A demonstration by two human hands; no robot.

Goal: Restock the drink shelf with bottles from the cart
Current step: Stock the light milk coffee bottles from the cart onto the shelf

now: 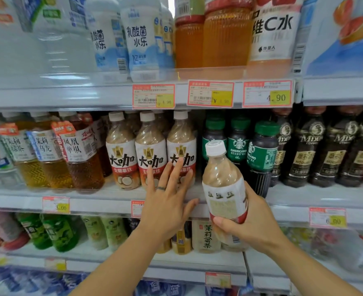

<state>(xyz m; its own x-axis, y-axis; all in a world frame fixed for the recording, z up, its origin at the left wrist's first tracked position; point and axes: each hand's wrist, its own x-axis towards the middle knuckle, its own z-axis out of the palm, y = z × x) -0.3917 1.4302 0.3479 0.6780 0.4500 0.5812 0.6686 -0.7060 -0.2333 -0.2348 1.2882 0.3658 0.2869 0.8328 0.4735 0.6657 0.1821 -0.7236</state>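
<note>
At the left of the middle shelf [103,202] we see tea bottles [54,159] standing upright with their labels facing out, as shop stock is meant to stand. Next to them, in the middle of the frame, three white-capped latte bottles [150,150] form a front row, side by side, with more of the kind behind.

The left hand [165,201] reaches up from the lower middle with its fingers straight and spread. Its fingertips [178,168] lie flat on the labels of the middle and right bottles of that row. It grasps nothing. We judge that it is steadying the row or pressing it back to make room.

Just right of it is the bottle [223,182] being stocked, the same drink. It hangs in the air in front of the shelf edge, not yet on the shelf. It tilts with its cap to the upper left, before the dark gap between the row and the green-capped coffee bottles [238,142]. The right hand [253,223] is wrapped firmly round its lower half, thumb across the front. We take it that this low grasp leaves the top free to pass under the shelf above. The label's back faces us, so the bottle likely needs turning.

Dark coffee bottles [317,150] fill the right. We cannot see the cart.
</note>
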